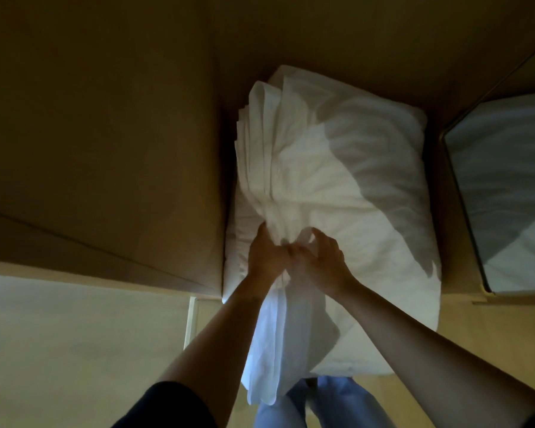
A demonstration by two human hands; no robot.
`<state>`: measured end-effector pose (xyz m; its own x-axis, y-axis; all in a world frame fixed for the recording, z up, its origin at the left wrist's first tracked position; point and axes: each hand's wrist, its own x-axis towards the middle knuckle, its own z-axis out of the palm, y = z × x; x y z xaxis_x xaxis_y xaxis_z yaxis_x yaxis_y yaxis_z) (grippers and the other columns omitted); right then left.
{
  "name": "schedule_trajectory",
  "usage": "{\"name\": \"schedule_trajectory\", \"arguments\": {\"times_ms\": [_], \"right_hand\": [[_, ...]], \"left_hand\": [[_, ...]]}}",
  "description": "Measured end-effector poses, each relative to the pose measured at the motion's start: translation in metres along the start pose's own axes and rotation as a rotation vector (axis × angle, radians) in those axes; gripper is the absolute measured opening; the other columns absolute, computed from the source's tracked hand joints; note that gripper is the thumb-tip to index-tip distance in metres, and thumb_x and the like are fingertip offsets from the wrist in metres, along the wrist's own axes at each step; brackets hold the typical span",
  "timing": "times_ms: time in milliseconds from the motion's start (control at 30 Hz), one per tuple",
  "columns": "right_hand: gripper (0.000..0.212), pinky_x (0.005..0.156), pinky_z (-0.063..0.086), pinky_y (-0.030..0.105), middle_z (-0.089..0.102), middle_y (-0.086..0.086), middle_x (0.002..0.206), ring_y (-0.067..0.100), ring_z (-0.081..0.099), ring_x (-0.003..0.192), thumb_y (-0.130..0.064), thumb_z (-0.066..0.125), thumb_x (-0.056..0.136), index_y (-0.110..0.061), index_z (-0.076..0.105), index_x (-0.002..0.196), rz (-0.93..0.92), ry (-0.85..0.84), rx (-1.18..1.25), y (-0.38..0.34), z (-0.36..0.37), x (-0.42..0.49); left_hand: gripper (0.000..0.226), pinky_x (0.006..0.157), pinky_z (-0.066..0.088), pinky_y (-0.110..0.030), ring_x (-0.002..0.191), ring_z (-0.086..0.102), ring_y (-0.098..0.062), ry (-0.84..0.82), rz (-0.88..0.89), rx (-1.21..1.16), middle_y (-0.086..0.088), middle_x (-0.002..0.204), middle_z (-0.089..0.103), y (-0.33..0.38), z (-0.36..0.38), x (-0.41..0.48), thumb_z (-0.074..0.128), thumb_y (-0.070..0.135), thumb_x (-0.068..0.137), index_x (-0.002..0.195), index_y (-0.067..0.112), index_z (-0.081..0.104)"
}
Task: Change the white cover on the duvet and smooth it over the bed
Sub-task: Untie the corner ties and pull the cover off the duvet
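The big puffy duvet (374, 217) lies between the brown walls (105, 125). The white cover (275, 168) sits on top of it, bunched in long folds, with one end hanging down by the person's legs (331, 403). The left hand (264, 257) squeezes the bunch and the right hand (322, 257) pinches it just beside. The cover looks soft, light and floppy, so I think it is best held by its corners.

Dimly lit, warm yellow cast; white cover (291, 168) is lit brightest, hard-edged shadow is thrown across its right side. Edges warped by wide-angle lens.
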<state>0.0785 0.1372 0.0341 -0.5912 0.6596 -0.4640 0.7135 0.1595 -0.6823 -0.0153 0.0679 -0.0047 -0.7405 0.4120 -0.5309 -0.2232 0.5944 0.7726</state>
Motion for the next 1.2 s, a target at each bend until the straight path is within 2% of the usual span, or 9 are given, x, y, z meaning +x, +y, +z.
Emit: {"name": "schedule_trajectory", "arguments": {"times_ms": [167, 333, 400, 467, 567, 800, 933, 1033, 1200], "right_hand": [[0.104, 0.092, 0.049, 0.037, 0.046, 0.005, 0.137, 0.024, 0.053, 0.117, -0.053, 0.077, 0.065, -0.024, 0.021, 0.147, 0.187, -0.122, 0.391, -0.021, -0.008, 0.023], [0.039, 0.085, 0.053, 0.041, 0.063, 0.003, 0.088, 0.025, 0.063, 0.092, -0.037, 0.066, 0.083, -0.011, 0.058, 0.111, 0.227, 0.028, 0.303, -0.026, -0.009, 0.04], [0.027, 0.087, 0.052, 0.042, 0.062, 0.003, 0.086, 0.027, 0.062, 0.091, -0.04, 0.059, 0.088, -0.014, 0.059, 0.095, 0.264, 0.036, 0.242, -0.028, -0.01, 0.045], [0.032, 0.088, 0.051, 0.042, 0.064, 0.01, 0.097, 0.03, 0.061, 0.096, -0.041, 0.055, 0.09, -0.012, 0.061, 0.103, 0.278, 0.043, 0.165, -0.029, -0.009, 0.048], [0.039, 0.085, 0.051, 0.038, 0.065, 0.012, 0.106, 0.031, 0.061, 0.099, -0.04, 0.051, 0.093, -0.008, 0.06, 0.113, 0.263, 0.077, 0.087, -0.028, -0.01, 0.046], [0.028, 0.078, 0.052, 0.034, 0.063, 0.008, 0.102, 0.027, 0.061, 0.095, -0.024, 0.059, 0.084, -0.01, 0.057, 0.108, 0.2, 0.117, 0.118, -0.04, -0.026, 0.035], [0.029, 0.069, 0.044, 0.029, 0.052, -0.001, 0.086, 0.022, 0.054, 0.084, -0.019, 0.063, 0.078, -0.012, 0.05, 0.102, 0.066, 0.117, 0.007, -0.073, -0.054, 0.014], [0.015, 0.067, 0.037, 0.027, 0.041, -0.006, 0.07, 0.02, 0.048, 0.078, -0.007, 0.055, 0.08, -0.015, 0.043, 0.084, -0.052, 0.153, -0.169, -0.088, -0.087, -0.02], [0.019, 0.063, 0.035, 0.026, 0.038, -0.007, 0.068, 0.012, 0.04, 0.062, -0.009, 0.053, 0.083, -0.018, 0.038, 0.075, -0.239, 0.317, -0.242, -0.095, -0.134, -0.101]], "left_hand": [[0.055, 0.097, 0.044, -0.026, 0.114, 0.057, -0.02, -0.115, 0.453, 0.281, -0.007, 0.129, 0.058, 0.008, 0.014, -0.031, 0.041, 0.034, 0.091, 0.143, 0.016, 0.038], [0.058, 0.095, 0.04, -0.022, 0.11, 0.049, -0.022, -0.265, 0.527, 0.492, -0.009, 0.116, 0.047, 0.003, 0.003, -0.018, 0.062, 0.016, 0.085, 0.139, 0.009, 0.041], [0.066, 0.091, 0.034, -0.011, 0.109, 0.044, -0.017, -0.24, 0.455, 0.42, -0.001, 0.111, 0.041, 0.003, 0.005, -0.015, 0.072, 0.022, 0.078, 0.137, 0.014, 0.043], [0.073, 0.082, 0.038, -0.005, 0.106, 0.046, -0.015, -0.118, 0.262, 0.205, 0.01, 0.108, 0.043, 0.009, 0.012, -0.018, 0.084, 0.022, 0.066, 0.127, 0.019, 0.045], [0.104, 0.091, 0.045, -0.029, 0.12, 0.047, -0.027, -0.123, 0.04, 0.26, -0.005, 0.133, 0.045, 0.017, 0.025, -0.019, 0.086, 0.033, 0.062, 0.143, 0.014, 0.024], [0.049, 0.086, 0.051, -0.042, 0.099, 0.061, -0.03, -0.122, 0.181, 0.384, -0.012, 0.11, 0.063, 0.03, 0.02, -0.041, 0.059, 0.009, 0.083, 0.129, 0.01, 0.045], [0.024, 0.062, 0.042, -0.022, 0.08, 0.059, -0.02, -0.073, 0.244, 0.397, 0.003, 0.081, 0.057, 0.044, 0.02, -0.081, 0.06, 0.013, 0.078, 0.098, 0.016, 0.048], [0.022, 0.054, 0.032, -0.019, 0.072, 0.054, -0.017, -0.057, 0.367, 0.44, 0.007, 0.073, 0.049, 0.066, 0.017, -0.12, 0.062, 0.02, 0.079, 0.095, 0.02, 0.046], [0.036, 0.071, 0.047, -0.029, 0.086, 0.06, -0.022, 0.055, 0.566, 0.45, -0.001, 0.094, 0.063, 0.097, 0.004, -0.204, 0.067, 0.021, 0.075, 0.108, 0.014, 0.057]]}}
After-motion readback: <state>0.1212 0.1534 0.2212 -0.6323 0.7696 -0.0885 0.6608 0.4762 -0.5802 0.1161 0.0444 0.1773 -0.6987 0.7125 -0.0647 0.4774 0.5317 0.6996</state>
